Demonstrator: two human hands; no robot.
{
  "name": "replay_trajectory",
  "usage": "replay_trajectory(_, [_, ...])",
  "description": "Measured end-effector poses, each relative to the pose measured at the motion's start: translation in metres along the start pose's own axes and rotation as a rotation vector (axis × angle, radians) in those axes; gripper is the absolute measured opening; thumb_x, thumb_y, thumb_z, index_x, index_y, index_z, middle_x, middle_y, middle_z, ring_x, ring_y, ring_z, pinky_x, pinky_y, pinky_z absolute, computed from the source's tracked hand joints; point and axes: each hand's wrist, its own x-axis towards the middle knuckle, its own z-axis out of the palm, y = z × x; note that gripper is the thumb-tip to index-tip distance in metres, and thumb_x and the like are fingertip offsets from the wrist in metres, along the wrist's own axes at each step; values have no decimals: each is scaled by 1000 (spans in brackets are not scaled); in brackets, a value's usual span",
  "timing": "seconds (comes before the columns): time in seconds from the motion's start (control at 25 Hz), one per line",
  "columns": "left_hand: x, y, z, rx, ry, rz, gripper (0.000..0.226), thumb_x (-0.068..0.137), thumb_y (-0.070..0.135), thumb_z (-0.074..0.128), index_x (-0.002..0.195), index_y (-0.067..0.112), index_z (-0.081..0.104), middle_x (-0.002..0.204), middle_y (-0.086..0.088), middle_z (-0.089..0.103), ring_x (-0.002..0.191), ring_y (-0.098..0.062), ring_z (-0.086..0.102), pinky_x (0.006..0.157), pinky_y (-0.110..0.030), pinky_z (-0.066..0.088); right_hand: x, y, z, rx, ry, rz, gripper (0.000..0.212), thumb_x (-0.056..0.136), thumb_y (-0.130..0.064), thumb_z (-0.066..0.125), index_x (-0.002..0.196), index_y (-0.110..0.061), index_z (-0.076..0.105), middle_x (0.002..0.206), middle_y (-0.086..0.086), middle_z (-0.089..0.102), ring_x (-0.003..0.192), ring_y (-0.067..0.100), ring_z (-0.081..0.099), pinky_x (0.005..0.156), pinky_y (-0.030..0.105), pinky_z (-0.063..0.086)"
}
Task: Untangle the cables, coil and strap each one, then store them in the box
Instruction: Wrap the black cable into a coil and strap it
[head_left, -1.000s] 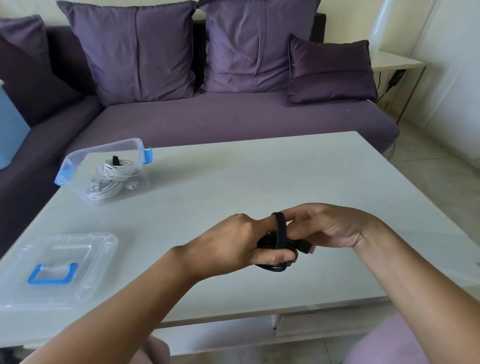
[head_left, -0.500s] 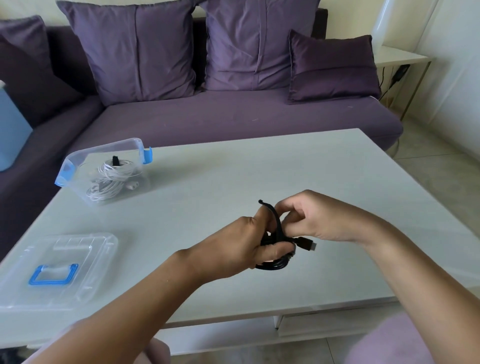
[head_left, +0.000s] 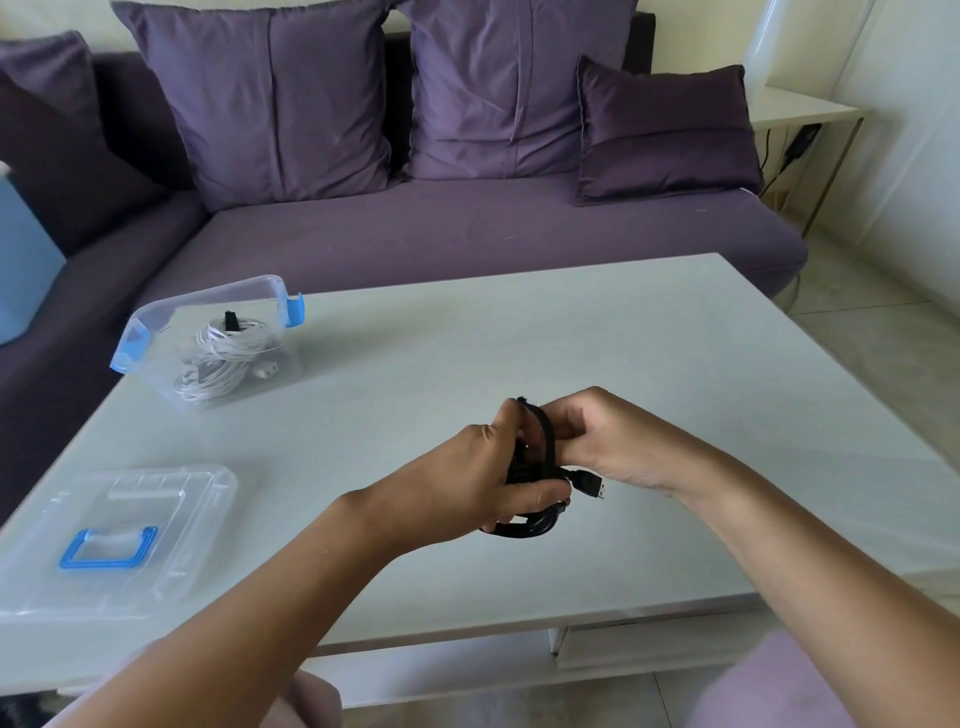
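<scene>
I see my left grip (head_left: 467, 483) closed around the black cable (head_left: 530, 526), which is bundled into a small coil and held just above the table (head_left: 597, 332), near its front edge. Its thumb lies across the lower side of the coil, and a loop of cable hangs out below the fingers. A black strap (head_left: 546, 431) arches over the top of the coil. My right grip (head_left: 610, 441) has its fingers curled in against that strap and pinches it from the right side. The cable's plug (head_left: 592, 486) sticks out to the right, between the two grips.

The clear box (head_left: 208, 299) with blue clips stands at the far left of the table, well apart from my hands. A coiled white cable (head_left: 223, 358) with a dark strap around it lies inside. The box's lid (head_left: 171, 519), with its blue handle (head_left: 106, 548), lies flat at the near left. Behind the table is a purple sofa (head_left: 467, 228).
</scene>
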Motion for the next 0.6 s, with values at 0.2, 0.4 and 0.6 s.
replay_trajectory(0.2, [2, 0, -6, -34, 61, -20, 33, 89, 32, 61, 99, 17, 33, 52, 16, 58, 44, -8, 49, 46, -21, 43, 2, -4, 8, 177, 175, 34, 12, 88, -6, 61, 82, -5, 72, 59, -4, 62, 44, 2, 47, 44, 10, 31])
replay_trajectory(0.4, [1, -2, -9, -80, 127, -35, 38, 86, 32, 64, 100, 15, 32, 52, 13, 60, 46, -14, 49, 45, -20, 41, -1, -13, 10, 236, 212, 16, 12, 88, -13, 65, 79, -8, 71, 49, -9, 54, 40, 3, 40, 41, 13, 29])
replay_trajectory(0.6, [2, -11, -13, -122, 126, -19, 35, 85, 32, 67, 94, 18, 36, 59, 0, 61, 47, -16, 50, 49, -23, 41, -2, -12, 9, 129, 239, -116, 2, 84, -16, 71, 82, -14, 72, 64, -2, 64, 56, 11, 55, 50, 24, 40])
